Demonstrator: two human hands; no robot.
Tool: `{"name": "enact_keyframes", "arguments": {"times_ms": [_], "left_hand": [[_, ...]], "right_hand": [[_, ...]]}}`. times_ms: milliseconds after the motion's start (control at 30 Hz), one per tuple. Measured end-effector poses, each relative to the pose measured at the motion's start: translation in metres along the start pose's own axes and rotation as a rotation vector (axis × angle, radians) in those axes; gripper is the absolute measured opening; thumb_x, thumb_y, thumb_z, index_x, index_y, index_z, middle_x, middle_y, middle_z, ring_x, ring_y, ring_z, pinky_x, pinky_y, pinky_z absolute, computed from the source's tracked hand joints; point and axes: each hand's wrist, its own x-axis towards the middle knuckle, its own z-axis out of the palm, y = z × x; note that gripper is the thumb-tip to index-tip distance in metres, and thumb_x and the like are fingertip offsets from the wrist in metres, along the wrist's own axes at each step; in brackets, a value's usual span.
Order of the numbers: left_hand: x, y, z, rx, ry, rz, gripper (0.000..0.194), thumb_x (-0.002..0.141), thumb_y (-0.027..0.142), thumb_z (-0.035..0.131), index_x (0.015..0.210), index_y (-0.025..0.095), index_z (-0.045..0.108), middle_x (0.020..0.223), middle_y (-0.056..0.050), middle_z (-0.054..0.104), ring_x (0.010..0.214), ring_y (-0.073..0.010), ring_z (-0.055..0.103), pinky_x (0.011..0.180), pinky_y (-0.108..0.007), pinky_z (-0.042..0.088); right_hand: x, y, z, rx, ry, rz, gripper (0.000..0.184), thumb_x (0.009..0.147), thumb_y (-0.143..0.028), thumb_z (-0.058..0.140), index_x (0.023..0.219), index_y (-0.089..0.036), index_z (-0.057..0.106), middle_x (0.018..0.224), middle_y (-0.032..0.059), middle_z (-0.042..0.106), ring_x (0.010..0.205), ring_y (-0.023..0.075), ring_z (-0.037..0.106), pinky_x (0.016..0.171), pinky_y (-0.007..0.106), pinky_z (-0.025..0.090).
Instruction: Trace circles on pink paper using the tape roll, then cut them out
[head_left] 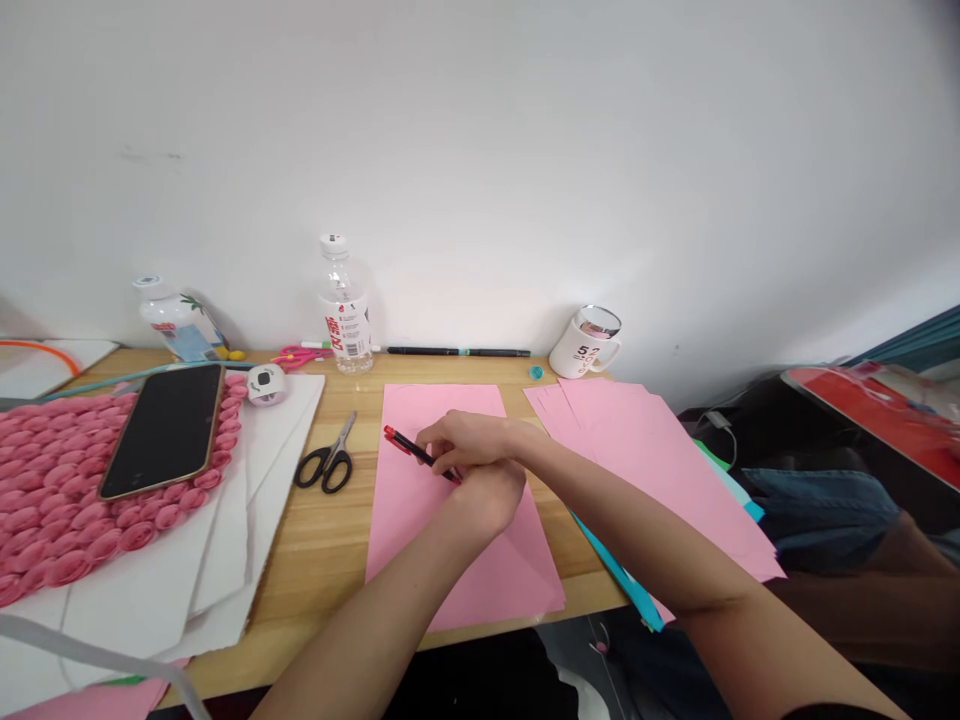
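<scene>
in the head view, the pink sheet lies flat on the wooden counter, with both hands over its middle. the right hand pinches a black pen with a red end, which is tilted above the sheet's upper half, red end toward the sheet's left edge. the left hand is bent inward, overlapping the right at the pen's other end; its fingertips are hidden, so i cannot tell whether they grip anything. just left of the sheet lie black-handled scissors; farther left, a phone rests on pink ruffled work. beyond the sheet's upper left corner stands a clear bottle. right of the sheet are more pink papers, a white mug behind them.
</scene>
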Motion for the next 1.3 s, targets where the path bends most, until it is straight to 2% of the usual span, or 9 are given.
{"name": "enact_keyframes", "arguments": {"times_ms": [133,233,533,700,967,1033,1133,1233,1300], "left_hand": [[0.003,0.007,-0.008,0.156,-0.119,-0.042,0.038,0.067,-0.002,0.051,0.101,0.010,0.064,0.101,-0.013,0.066,0.089,-0.0269,0.061,0.075,-0.036,0.048],[0.003,0.009,-0.009,0.224,-0.153,-0.053,0.047,0.065,-0.001,0.055,0.110,0.010,0.061,0.108,-0.017,0.063,0.092,-0.0307,0.060,0.073,-0.040,0.048],[-0.007,0.010,-0.005,0.375,-0.022,-0.012,0.047,0.071,0.005,0.056,0.118,0.010,0.056,0.117,-0.027,0.055,0.109,-0.0416,0.052,0.069,-0.042,0.046],[-0.008,0.012,-0.011,0.388,-0.035,-0.028,0.042,0.071,0.004,0.056,0.113,0.010,0.059,0.119,-0.028,0.054,0.101,-0.0398,0.056,0.064,-0.037,0.045],[-0.010,0.009,-0.021,0.274,-0.030,0.040,0.038,0.068,-0.004,0.054,0.106,0.003,0.059,0.109,-0.029,0.057,0.102,-0.0390,0.055,0.071,-0.042,0.048],[-0.012,0.005,-0.024,0.286,-0.039,0.068,0.036,0.070,-0.006,0.049,0.103,0.004,0.059,0.105,-0.026,0.059,0.100,-0.0350,0.057,0.071,-0.039,0.048],[-0.014,-0.003,-0.026,0.309,-0.035,0.143,0.038,0.070,-0.009,0.045,0.102,0.007,0.058,0.105,-0.022,0.059,0.099,-0.0304,0.057,0.072,-0.036,0.048],[-0.016,-0.013,-0.021,0.316,-0.001,0.213,0.044,0.068,-0.011,0.044,0.107,0.008,0.054,0.109,-0.020,0.058,0.101,-0.0286,0.055,0.078,-0.038,0.048],[-0.018,-0.020,-0.013,0.299,0.020,0.242,0.045,0.067,-0.011,0.043,0.107,0.008,0.052,0.111,-0.019,0.057,0.105,-0.0284,0.053,0.084,-0.041,0.046]], "right_hand": [[0.005,0.002,-0.003,0.008,0.115,0.065,0.007,0.077,-0.015,0.056,0.082,-0.020,0.055,0.073,-0.0012,0.061,0.064,0.0117,0.053,0.056,0.021,0.037],[0.006,0.009,-0.006,0.071,0.178,0.114,0.007,0.076,-0.017,0.056,0.081,-0.021,0.053,0.069,-0.0026,0.060,0.059,0.0112,0.051,0.054,0.021,0.037],[-0.001,0.053,-0.009,0.262,0.476,0.232,0.014,0.074,-0.022,0.060,0.085,-0.021,0.053,0.065,-0.0039,0.062,0.059,0.0117,0.057,0.055,0.021,0.040],[-0.018,0.070,-0.004,0.237,0.617,0.337,0.013,0.075,-0.022,0.061,0.085,-0.019,0.054,0.064,-0.0034,0.065,0.057,0.0106,0.059,0.056,0.020,0.041],[-0.056,0.081,0.016,0.313,0.851,0.478,0.017,0.069,-0.022,0.067,0.078,-0.018,0.053,0.056,-0.0029,0.063,0.051,0.0120,0.059,0.056,0.024,0.045],[-0.070,0.077,0.020,0.438,0.920,0.513,0.021,0.067,-0.025,0.070,0.076,-0.018,0.053,0.054,-0.0025,0.063,0.050,0.0133,0.060,0.056,0.026,0.047],[-0.087,0.059,0.033,0.779,1.141,0.464,0.028,0.068,-0.035,0.072,0.081,-0.017,0.055,0.058,-0.0010,0.064,0.052,0.0144,0.062,0.057,0.029,0.052],[-0.094,0.034,0.059,1.137,1.344,0.307,0.033,0.069,-0.045,0.071,0.079,-0.017,0.055,0.064,-0.0011,0.063,0.056,0.0114,0.061,0.065,0.030,0.054],[-0.093,0.019,0.081,1.287,1.357,0.274,0.036,0.068,-0.048,0.071,0.071,-0.017,0.053,0.060,-0.0030,0.058,0.053,0.0096,0.056,0.064,0.029,0.054]]}}
